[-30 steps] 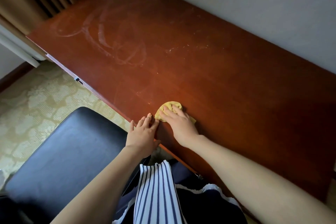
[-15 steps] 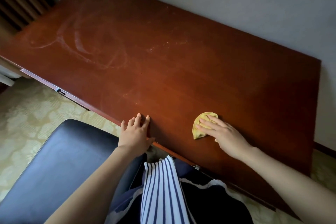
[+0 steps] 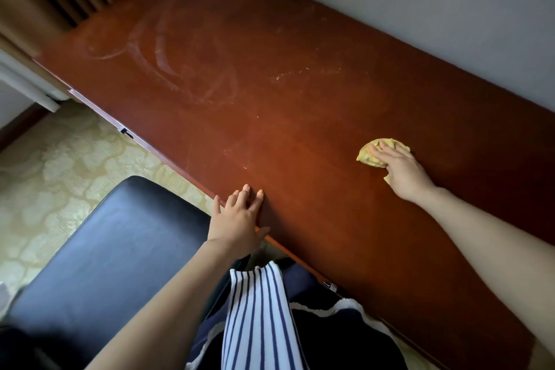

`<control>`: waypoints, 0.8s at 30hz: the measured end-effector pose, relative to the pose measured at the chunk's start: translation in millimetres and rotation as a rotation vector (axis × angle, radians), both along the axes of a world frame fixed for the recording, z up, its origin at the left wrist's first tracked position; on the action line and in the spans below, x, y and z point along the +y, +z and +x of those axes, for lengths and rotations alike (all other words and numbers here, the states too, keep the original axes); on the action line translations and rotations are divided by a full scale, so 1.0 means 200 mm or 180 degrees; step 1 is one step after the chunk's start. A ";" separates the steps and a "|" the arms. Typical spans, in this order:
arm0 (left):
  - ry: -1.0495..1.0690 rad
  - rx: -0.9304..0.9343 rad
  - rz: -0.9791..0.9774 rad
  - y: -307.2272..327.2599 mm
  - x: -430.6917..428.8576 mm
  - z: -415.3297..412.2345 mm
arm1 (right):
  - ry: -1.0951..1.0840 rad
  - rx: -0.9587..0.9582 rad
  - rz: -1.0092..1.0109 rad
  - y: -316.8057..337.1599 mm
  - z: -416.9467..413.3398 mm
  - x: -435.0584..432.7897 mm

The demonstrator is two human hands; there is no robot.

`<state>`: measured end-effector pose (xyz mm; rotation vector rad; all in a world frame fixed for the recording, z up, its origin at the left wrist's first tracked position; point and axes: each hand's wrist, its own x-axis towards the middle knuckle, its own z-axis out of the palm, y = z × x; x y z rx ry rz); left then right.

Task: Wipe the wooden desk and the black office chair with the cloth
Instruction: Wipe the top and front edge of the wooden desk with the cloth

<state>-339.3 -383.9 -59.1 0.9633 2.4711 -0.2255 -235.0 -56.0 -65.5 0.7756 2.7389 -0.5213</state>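
Head view | right hand (image 3: 402,171) presses flat on yellow cloth (image 3: 375,153), table (image 3: 300,99) near edge | left hand (image 3: 237,219) spread on near edge beside black chair (image 3: 105,249)

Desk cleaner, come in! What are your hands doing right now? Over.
Right hand presses yellow cloth flat on wooden desk. Left hand rests on desk's front edge. Pale smears show far left. No hand on black chair.

Reddish-brown desk (image 3: 300,105), yellow cloth (image 3: 372,156), black chair (image 3: 105,255), navy-striped white top (image 3: 258,324).
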 end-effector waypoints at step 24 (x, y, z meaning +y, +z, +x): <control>0.0049 -0.0043 -0.0004 0.03 0.04 -0.02 | 0.0773 0.0230 -0.0207 -0.04 0.07 -0.63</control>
